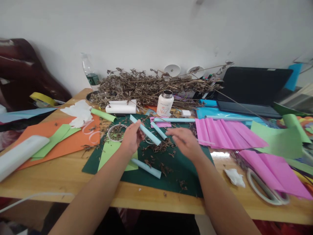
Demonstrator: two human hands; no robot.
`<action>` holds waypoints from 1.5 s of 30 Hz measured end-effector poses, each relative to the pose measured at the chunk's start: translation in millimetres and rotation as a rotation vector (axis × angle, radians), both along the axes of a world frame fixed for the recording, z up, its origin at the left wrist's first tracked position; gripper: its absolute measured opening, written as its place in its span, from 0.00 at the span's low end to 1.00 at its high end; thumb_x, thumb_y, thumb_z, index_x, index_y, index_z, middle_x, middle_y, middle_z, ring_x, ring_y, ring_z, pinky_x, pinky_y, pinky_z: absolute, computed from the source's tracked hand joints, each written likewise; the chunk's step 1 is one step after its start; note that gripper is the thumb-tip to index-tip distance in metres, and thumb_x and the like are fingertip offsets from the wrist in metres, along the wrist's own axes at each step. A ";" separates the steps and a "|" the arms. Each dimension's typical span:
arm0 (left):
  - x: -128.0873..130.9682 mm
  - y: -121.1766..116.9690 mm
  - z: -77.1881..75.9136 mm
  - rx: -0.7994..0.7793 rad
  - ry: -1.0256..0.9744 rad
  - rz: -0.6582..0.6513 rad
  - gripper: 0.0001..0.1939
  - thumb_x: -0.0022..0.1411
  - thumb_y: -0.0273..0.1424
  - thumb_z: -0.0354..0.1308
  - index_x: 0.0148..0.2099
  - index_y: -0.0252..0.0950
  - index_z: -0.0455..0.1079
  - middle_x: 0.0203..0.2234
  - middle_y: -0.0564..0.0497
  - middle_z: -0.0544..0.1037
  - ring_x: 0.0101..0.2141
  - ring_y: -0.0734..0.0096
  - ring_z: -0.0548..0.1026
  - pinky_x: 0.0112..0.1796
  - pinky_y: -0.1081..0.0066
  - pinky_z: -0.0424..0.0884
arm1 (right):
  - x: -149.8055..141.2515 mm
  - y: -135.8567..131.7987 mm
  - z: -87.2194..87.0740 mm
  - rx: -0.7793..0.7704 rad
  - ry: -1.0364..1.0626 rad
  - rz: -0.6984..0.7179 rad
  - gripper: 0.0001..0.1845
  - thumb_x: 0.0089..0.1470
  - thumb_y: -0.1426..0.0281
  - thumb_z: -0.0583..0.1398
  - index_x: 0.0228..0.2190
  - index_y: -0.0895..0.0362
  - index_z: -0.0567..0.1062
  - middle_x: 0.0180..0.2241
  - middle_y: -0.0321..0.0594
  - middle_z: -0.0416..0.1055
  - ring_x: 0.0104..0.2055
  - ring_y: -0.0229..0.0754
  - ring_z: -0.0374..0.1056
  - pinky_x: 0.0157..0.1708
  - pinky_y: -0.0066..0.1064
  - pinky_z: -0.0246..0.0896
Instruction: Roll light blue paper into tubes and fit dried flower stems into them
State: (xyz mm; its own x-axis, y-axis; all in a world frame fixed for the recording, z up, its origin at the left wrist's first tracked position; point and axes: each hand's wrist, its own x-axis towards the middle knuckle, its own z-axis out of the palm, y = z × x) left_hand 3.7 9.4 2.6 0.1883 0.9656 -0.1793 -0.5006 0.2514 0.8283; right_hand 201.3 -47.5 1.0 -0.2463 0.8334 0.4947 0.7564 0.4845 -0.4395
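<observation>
My left hand [133, 137] is closed around a light blue paper tube [149, 133], which slants down to the right above the green cutting mat [171, 178]. To the right of the tube's lower end, my right hand [184, 142] hovers with fingers stretched loosely leftward, and I see nothing held in it. Just left of those fingertips lies a shorter blue tube [158, 130]. Another blue tube [148, 169] rests on the mat near my left forearm, partly over a light green sheet [107, 151]. Dried leaf crumbs [162, 146] are scattered beneath both hands.
A heap of dried plants [146, 81] lines the wall behind a white bottle [165, 104]. Pink crepe paper [227, 132], scissors [262, 189] and a black laptop [254, 88] stand to the right. Orange paper [80, 140] and a tape roll [117, 133] lie left.
</observation>
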 end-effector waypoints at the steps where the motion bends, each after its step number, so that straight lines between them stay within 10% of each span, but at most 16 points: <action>1: -3.2 3.0 0.0 -0.002 -0.016 0.011 0.14 0.46 0.39 0.57 0.23 0.34 0.60 0.08 0.61 0.57 0.10 0.84 0.56 0.12 0.82 0.51 | 12.2 4.0 -1.7 0.017 0.041 -0.147 0.16 0.52 0.70 0.47 0.40 0.53 0.70 0.40 0.40 0.71 0.43 0.43 0.64 0.42 0.39 0.56; 3: -8.6 7.7 0.5 0.004 -0.032 0.011 0.14 0.47 0.39 0.56 0.23 0.34 0.60 0.07 0.62 0.53 0.09 0.86 0.52 0.11 0.82 0.46 | 34.6 11.5 -6.6 -0.025 0.043 -0.531 0.18 0.51 0.70 0.47 0.41 0.56 0.69 0.40 0.43 0.70 0.43 0.46 0.64 0.40 0.41 0.56; 6: -11.7 9.1 2.6 0.051 0.011 0.052 0.14 0.48 0.39 0.55 0.21 0.33 0.59 0.07 0.62 0.51 0.08 0.86 0.50 0.11 0.82 0.44 | 49.5 18.5 -13.7 -0.131 -0.072 -0.716 0.16 0.49 0.68 0.49 0.37 0.57 0.72 0.40 0.46 0.70 0.42 0.52 0.63 0.37 0.45 0.55; 26: -0.9 -20.9 5.2 0.409 0.166 0.034 0.14 0.48 0.40 0.52 0.20 0.35 0.63 0.13 0.56 0.59 0.15 0.79 0.56 0.18 0.76 0.51 | 24.9 29.9 -28.0 -0.152 -0.253 -0.601 0.05 0.45 0.68 0.56 0.24 0.50 0.73 0.50 0.37 0.59 0.54 0.58 0.45 0.43 0.65 0.33; 34: -3.7 -26.6 4.6 0.550 0.195 0.028 0.12 0.48 0.38 0.53 0.20 0.35 0.64 0.15 0.54 0.62 0.19 0.76 0.58 0.21 0.75 0.55 | 56.6 26.1 -18.5 0.047 0.220 -0.713 0.11 0.48 0.66 0.50 0.30 0.57 0.69 0.31 0.43 0.68 0.33 0.43 0.62 0.35 0.40 0.56; 45: -14.2 -32.5 8.6 0.821 0.601 -0.210 0.07 0.43 0.32 0.57 0.18 0.36 0.64 0.16 0.52 0.64 0.21 0.72 0.60 0.27 0.72 0.56 | 50.0 18.9 -10.1 0.000 0.415 -0.530 0.05 0.43 0.67 0.54 0.25 0.56 0.68 0.24 0.36 0.66 0.26 0.39 0.61 0.28 0.33 0.56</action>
